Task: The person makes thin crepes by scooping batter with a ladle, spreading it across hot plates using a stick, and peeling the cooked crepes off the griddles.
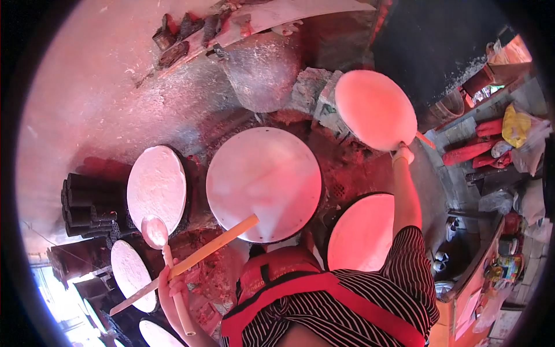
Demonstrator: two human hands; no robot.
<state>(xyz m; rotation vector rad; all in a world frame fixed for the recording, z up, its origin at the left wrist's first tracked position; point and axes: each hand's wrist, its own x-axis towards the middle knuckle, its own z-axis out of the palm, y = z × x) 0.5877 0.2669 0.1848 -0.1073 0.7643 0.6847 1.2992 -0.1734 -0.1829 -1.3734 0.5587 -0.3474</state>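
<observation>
My left hand (pixel 170 284) is closed around the handle of a ladle (pixel 154 231) and a long flat wooden stick (pixel 217 246), which cross in its grip. The ladle's bowl points up toward a round griddle (pixel 156 188) with a white layer on it. My right hand (pixel 403 153) is stretched out and grips the near edge of a large round pale disc (pixel 376 110), raised and tilted at the upper right. Whether the disc is a lid or a pan, I cannot tell. Between my hands sits a large round metal plate (pixel 263 182) with small dots around its rim.
More white-coated rounds stand at lower left (pixel 133 274) and right, the right round (pixel 364 231) partly behind my arm. Stacked dark cylinders (pixel 87 202) lie at far left. A large tapered vessel (pixel 263 72) stands at the back. Bags (pixel 517 124) and a wooden counter (pixel 474 289) are at right.
</observation>
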